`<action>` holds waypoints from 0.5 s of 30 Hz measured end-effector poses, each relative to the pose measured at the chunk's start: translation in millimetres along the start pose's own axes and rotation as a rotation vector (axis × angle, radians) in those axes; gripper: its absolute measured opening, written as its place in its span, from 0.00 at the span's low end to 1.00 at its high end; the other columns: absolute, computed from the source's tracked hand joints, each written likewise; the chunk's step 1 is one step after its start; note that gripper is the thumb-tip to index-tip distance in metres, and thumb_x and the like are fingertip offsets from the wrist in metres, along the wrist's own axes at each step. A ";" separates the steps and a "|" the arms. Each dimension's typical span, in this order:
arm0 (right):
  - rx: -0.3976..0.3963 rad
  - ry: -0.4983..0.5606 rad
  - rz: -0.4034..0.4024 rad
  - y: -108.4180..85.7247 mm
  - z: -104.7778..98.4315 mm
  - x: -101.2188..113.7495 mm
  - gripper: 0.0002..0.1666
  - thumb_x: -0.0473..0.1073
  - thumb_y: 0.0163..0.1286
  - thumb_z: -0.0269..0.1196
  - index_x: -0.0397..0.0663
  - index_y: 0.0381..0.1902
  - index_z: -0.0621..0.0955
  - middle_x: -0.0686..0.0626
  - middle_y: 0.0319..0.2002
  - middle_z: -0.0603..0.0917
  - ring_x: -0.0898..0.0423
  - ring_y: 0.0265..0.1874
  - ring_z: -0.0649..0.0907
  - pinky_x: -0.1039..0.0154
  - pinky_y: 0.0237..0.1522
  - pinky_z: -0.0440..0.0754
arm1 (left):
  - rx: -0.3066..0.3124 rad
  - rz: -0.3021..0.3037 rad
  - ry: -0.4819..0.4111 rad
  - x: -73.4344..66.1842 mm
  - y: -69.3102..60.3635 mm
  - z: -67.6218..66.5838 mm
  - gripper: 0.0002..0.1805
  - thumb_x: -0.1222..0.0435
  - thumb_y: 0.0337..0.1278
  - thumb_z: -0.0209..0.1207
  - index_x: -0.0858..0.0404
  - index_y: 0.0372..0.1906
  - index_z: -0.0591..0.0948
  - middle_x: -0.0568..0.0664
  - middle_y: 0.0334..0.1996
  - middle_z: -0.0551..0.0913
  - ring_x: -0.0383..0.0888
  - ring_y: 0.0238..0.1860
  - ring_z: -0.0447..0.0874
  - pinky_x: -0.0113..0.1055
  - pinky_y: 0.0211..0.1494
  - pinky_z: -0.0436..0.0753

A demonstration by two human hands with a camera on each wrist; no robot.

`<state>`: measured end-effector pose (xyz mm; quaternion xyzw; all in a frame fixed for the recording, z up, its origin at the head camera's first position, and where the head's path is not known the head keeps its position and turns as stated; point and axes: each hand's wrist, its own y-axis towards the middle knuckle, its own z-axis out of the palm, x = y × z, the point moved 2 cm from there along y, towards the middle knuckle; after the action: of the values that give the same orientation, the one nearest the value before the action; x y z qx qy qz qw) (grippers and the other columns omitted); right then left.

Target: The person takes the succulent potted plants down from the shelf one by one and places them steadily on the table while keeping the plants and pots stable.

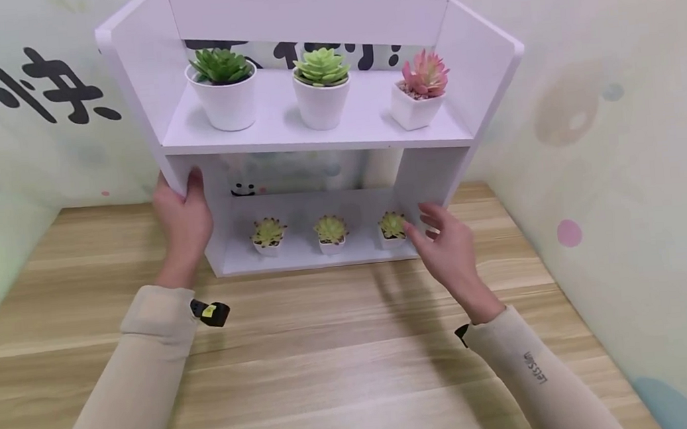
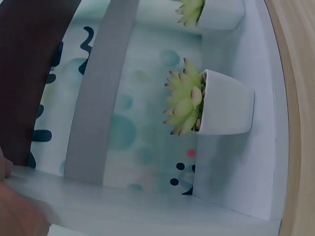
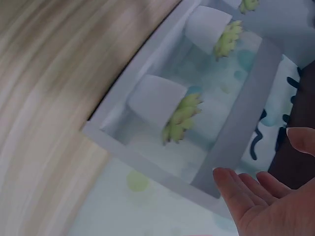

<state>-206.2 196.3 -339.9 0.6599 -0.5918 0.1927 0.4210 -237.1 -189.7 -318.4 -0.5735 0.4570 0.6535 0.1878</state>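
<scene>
A white two-tier shelf (image 1: pixel 313 140) stands against the back wall. My left hand (image 1: pixel 183 220) grips its left side panel below the middle board, thumb on the inner face; part of this hand (image 2: pixel 19 211) shows in the left wrist view. My right hand (image 1: pixel 447 243), fingers apart and slightly bent, is beside the lower right side panel, near the right small succulent (image 1: pixel 392 227). In the right wrist view that hand (image 3: pixel 268 201) holds nothing; whether it touches the panel, I cannot tell. Two more small succulents, one middle (image 1: pixel 331 232) and one left (image 1: pixel 268 235), share the bottom board.
On the upper board stand a dark green plant (image 1: pixel 225 92), a light green plant (image 1: pixel 322 88) and a pink plant in a square pot (image 1: pixel 419 94). The wooden table (image 1: pixel 319 364) extends in front of the shelf. A patterned wall (image 1: pixel 611 153) rises at the right.
</scene>
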 end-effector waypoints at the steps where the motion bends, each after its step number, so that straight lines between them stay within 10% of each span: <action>1: -0.008 0.004 -0.006 -0.2 -0.2 2.2 0.28 0.43 0.67 0.69 0.36 0.61 0.79 0.35 0.60 0.83 0.39 0.57 0.85 0.48 0.55 0.86 | 0.002 -0.001 -0.003 0.5 -0.3 0.1 0.20 0.61 0.74 0.52 0.69 0.61 0.76 0.61 0.57 0.82 0.42 0.53 0.79 0.35 0.59 0.77; 15: -0.178 0.211 -0.201 9.9 -30.7 64.9 0.23 0.40 0.64 0.72 0.35 0.54 0.82 0.38 0.52 0.87 0.49 0.54 0.87 0.64 0.56 0.84 | -0.005 0.029 -0.016 6.1 -1.0 -0.1 0.21 0.64 0.74 0.51 0.72 0.63 0.75 0.60 0.58 0.82 0.42 0.55 0.78 0.37 0.61 0.77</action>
<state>-193.4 180.8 -270.3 0.6519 -0.4901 0.1649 0.5547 -237.9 -191.0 -324.3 -0.5619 0.4621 0.6619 0.1808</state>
